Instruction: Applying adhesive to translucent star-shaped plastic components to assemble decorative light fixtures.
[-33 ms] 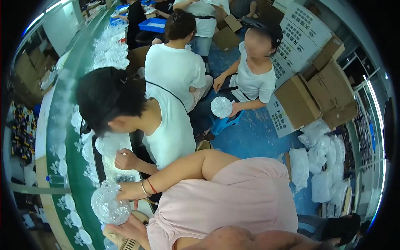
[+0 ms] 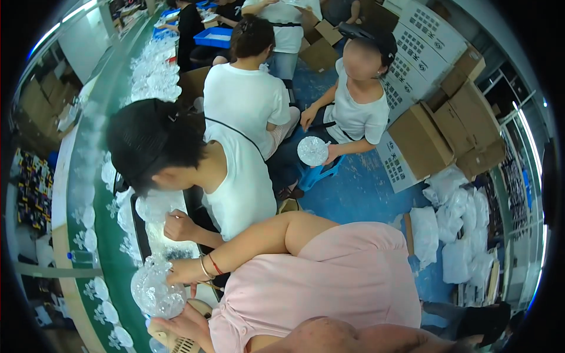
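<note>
Holding clear globe (image 2: pixel 156 290) over green tabletop (image 2: pixel 115 259): right hand (image 2: pixel 183 270) clasped top, left hand (image 2: pixel 179 325) cupped underside. Work looked midway; many clear pieces (image 2: pixel 154 73) lay along tabletop.

Beside the green conveyor belt (image 2: pixel 118 259) you have seated co-workers, cardboard boxes (image 2: pixel 438 132) far right, white plastic bags (image 2: pixel 453 235) below them, a blue tray (image 2: pixel 215 37) at its far end.
</note>
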`<move>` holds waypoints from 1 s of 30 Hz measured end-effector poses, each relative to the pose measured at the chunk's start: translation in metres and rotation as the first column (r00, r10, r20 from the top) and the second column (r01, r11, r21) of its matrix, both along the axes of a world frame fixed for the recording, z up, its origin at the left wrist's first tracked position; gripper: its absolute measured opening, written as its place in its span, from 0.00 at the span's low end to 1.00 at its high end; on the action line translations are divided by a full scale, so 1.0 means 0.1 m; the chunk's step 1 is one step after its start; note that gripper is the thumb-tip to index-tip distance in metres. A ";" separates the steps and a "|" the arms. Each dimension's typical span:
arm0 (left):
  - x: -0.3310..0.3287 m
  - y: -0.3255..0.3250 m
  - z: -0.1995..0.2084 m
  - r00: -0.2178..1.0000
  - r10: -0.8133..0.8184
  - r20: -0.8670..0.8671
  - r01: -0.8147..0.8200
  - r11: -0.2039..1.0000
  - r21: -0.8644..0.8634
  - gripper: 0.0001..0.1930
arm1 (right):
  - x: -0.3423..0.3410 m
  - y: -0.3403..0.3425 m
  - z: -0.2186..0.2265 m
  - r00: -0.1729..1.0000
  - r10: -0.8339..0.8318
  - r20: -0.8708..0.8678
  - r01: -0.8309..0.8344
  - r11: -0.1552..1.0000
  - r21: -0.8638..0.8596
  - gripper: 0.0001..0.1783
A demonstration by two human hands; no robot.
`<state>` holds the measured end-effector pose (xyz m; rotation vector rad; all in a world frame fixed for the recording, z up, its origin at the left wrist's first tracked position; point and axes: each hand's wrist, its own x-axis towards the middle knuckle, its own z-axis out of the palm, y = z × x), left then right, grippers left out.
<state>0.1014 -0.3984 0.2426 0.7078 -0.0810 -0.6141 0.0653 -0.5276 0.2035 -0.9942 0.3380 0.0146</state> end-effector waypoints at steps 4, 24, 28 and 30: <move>0.09 0.02 -0.07 0.994 -0.108 0.016 0.108 0.994 -0.026 0.31 | 0.01 0.04 -0.08 0.995 -0.104 0.009 0.104 0.994 0.015 0.25; 0.14 -0.03 -0.03 0.997 -0.078 0.023 0.077 0.996 0.040 0.34 | 0.07 0.02 0.08 0.994 -0.044 -0.096 0.036 0.996 -0.081 0.23; 0.22 0.04 -0.07 0.999 -0.038 0.028 0.038 0.999 0.012 0.30 | 0.16 0.00 0.01 0.996 0.037 -0.084 -0.035 0.999 0.023 0.24; 0.21 0.07 0.02 0.998 -0.059 0.006 0.060 0.995 -0.082 0.31 | 0.15 -0.04 0.04 0.997 0.074 -0.001 -0.074 0.997 0.034 0.22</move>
